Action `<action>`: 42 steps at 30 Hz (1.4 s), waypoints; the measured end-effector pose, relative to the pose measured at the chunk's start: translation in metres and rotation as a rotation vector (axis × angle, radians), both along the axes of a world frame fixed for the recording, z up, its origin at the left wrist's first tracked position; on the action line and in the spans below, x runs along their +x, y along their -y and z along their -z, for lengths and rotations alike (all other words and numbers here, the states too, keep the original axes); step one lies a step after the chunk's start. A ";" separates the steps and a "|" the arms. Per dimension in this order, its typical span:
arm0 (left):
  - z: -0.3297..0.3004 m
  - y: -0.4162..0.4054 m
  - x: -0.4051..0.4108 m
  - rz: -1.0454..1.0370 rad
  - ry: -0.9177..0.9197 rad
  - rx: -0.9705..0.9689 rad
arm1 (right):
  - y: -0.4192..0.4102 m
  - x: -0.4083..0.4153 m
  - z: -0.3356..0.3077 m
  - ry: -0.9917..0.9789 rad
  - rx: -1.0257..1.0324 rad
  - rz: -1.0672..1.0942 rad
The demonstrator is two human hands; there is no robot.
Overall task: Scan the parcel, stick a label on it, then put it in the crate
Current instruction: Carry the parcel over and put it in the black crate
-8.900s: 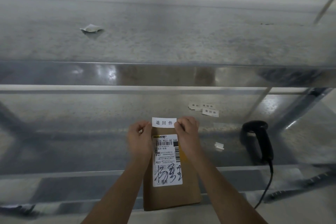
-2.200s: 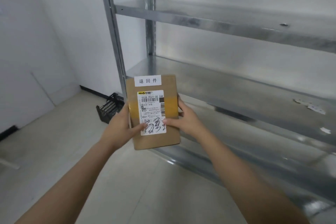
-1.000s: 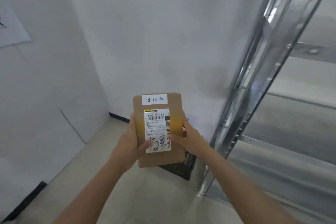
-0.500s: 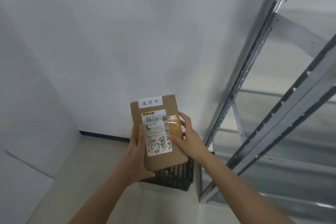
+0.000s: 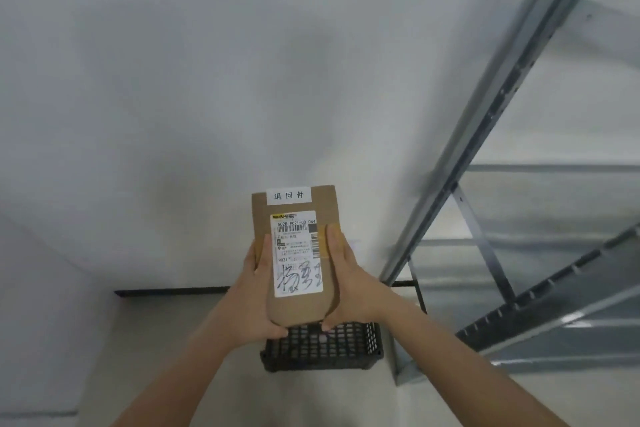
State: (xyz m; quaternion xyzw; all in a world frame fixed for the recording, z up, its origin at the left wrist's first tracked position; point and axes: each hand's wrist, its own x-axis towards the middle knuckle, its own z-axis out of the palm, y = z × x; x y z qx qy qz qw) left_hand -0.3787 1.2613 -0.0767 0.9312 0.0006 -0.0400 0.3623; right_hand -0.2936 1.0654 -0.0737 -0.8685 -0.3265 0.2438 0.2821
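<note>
A brown cardboard parcel (image 5: 323, 204) is upright in front of me, held by both hands. A small white label (image 5: 289, 196) is stuck across its top edge, and a larger printed shipping label (image 5: 298, 253) covers its middle. My left hand (image 5: 254, 295) grips the parcel's left side and bottom. My right hand (image 5: 349, 281) grips its right side and bottom. Directly below the parcel a black mesh crate (image 5: 322, 347) stands on the floor by the wall. The parcel hides the crate's inside.
A grey metal shelf rack (image 5: 485, 253) rises on the right, its corner post right beside the crate. A white wall (image 5: 207, 97) fills the background, with a black skirting strip (image 5: 173, 291) along the floor.
I have turned from the shelf toward the corner. The parcel has come down closer over the crate, and both hands have slid to its lower end.
</note>
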 end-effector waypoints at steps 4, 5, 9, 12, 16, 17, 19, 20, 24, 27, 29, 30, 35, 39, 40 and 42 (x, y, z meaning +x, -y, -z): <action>0.035 -0.020 0.020 0.049 -0.060 -0.002 | -0.012 0.005 0.031 -0.040 -0.024 0.087; 0.046 -0.022 0.022 0.060 -0.087 -0.006 | -0.013 0.006 0.044 -0.046 -0.029 0.101; 0.109 -0.027 0.031 0.073 -0.179 -0.007 | -0.015 0.013 0.111 -0.077 -0.038 0.127; 0.177 -0.026 0.047 0.063 -0.216 0.001 | -0.013 0.025 0.180 -0.092 -0.027 0.154; 0.279 -0.025 0.072 0.044 -0.233 -0.020 | -0.012 0.048 0.283 -0.099 -0.020 0.200; 0.304 -0.026 0.078 0.041 -0.218 -0.026 | -0.013 0.055 0.308 -0.105 -0.011 0.208; 0.354 -0.029 0.091 0.052 -0.184 -0.023 | -0.014 0.069 0.356 -0.107 0.004 0.207; 0.379 -0.031 0.096 0.061 -0.165 -0.016 | -0.016 0.075 0.380 -0.097 0.003 0.201; 0.478 -0.038 0.106 0.117 -0.105 0.039 | -0.021 0.089 0.474 -0.059 -0.011 0.174; 0.542 -0.040 0.101 0.129 -0.080 0.056 | -0.023 0.088 0.537 -0.041 -0.037 0.151; 0.578 -0.040 0.095 0.137 -0.094 0.064 | -0.022 0.084 0.571 -0.047 -0.060 0.143; 0.593 -0.039 0.094 0.141 -0.104 0.071 | -0.021 0.083 0.586 -0.050 -0.073 0.142; 0.650 -0.044 0.102 0.124 -0.136 0.081 | -0.030 0.090 0.639 -0.057 -0.115 0.157; 0.672 -0.051 0.105 0.147 -0.184 0.097 | -0.038 0.091 0.664 -0.086 -0.137 0.171; 0.676 -0.052 0.104 0.155 -0.203 0.108 | -0.040 0.089 0.669 -0.098 -0.140 0.171; 0.684 -0.056 0.103 0.162 -0.245 0.124 | -0.042 0.087 0.677 -0.126 -0.161 0.161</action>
